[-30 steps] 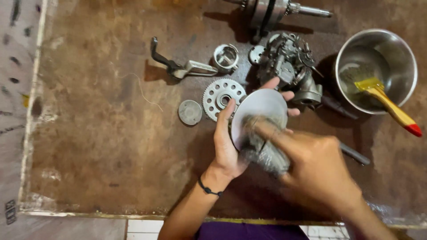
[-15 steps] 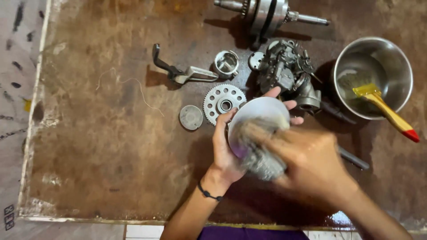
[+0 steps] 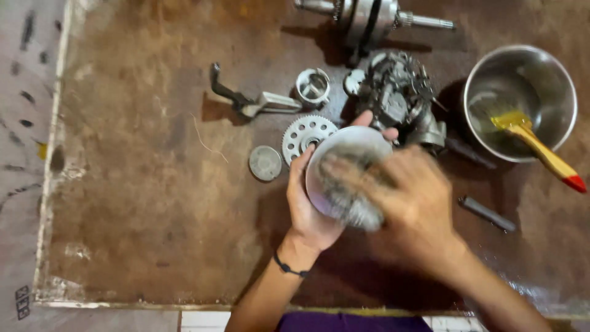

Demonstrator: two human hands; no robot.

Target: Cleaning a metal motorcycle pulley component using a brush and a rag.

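The round metal cover, gripped by left-hand fingers, could slip onto the tabletop while the blurred right hand, fingers clenched around a scouring pad, scrubs hard.

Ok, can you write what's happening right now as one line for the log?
left hand: holds round metal disc | right hand: presses steel wool pad on disc, blurred | nearby: toothed gear, steel bowl with yellow brush

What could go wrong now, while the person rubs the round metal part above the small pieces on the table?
The left hand holds the round metal part only by its rim while the right hand scrubs hard; it might slip and fall on the gear. The scrubbing elbow room is tight: the steel bowl with the brush stands close and could be knocked.
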